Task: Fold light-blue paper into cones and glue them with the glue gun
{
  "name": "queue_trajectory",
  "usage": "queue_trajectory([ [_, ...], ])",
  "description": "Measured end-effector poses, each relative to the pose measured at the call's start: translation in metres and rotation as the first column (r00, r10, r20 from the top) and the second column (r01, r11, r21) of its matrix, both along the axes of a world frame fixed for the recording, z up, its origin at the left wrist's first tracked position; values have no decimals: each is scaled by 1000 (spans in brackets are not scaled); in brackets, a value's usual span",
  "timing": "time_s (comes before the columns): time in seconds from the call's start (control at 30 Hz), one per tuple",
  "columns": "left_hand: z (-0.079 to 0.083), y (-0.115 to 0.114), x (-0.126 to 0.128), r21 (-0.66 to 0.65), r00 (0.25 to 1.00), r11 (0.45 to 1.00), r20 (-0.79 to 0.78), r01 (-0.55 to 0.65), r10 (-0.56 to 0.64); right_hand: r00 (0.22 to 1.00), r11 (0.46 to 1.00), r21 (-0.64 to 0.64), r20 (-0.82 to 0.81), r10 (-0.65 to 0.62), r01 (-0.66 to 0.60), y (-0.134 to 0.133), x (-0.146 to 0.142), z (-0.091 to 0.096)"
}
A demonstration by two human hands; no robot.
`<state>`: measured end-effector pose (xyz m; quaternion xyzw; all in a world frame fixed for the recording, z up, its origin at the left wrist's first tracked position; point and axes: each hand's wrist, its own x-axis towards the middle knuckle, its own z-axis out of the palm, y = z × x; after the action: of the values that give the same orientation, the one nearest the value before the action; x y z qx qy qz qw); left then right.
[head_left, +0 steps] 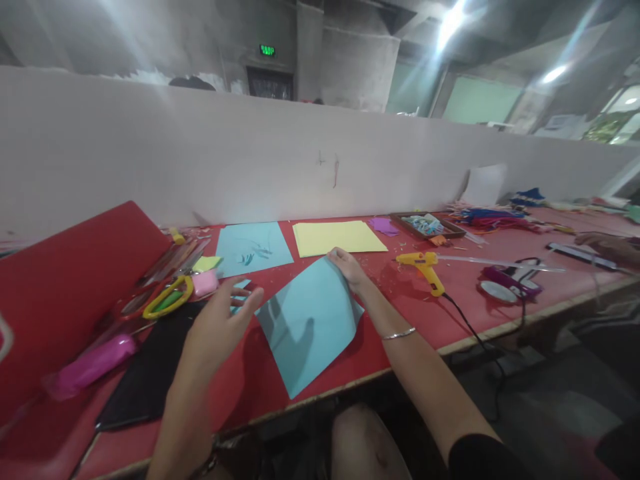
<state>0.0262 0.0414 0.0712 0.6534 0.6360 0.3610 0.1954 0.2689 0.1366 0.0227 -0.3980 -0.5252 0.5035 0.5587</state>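
A light blue sheet of paper lies tilted on the red table, one corner reaching the front edge. My right hand pinches the sheet's far corner, fingers closed on it. My left hand hovers left of the sheet, fingers spread and holding nothing. A second blue sheet and a yellow sheet lie flat farther back.
Yellow-handled scissors, a pink eraser, a pink tube and a black mat sit at left. A yellow glue gun with its cord lies right. Another person's hand rests far right. A white partition backs the table.
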Motion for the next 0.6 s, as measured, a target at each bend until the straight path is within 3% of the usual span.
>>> queue_trajectory([
  [0.1, -24, 15, -1, -154, 993, 985, -77, 78, -90, 1000, 1000, 16, 16, -6, 5, -1, 1, 1],
  [0.23, -41, 20, -2, -141, 975, 983, -173, 114, -138, 997, 1000, 25, 73, 11, -12, -4, 1, 2],
  [0.43, -29, 14, -3, -115, 970, 985, -190, 129, -149, 976, 996, 88, 215, -21, 2, -3, 1, -3],
  [0.6, -17, 9, -1, 41, 975, 998, -220, 38, -28, 916, 954, 269, 334, -222, 133, -5, -7, 1],
])
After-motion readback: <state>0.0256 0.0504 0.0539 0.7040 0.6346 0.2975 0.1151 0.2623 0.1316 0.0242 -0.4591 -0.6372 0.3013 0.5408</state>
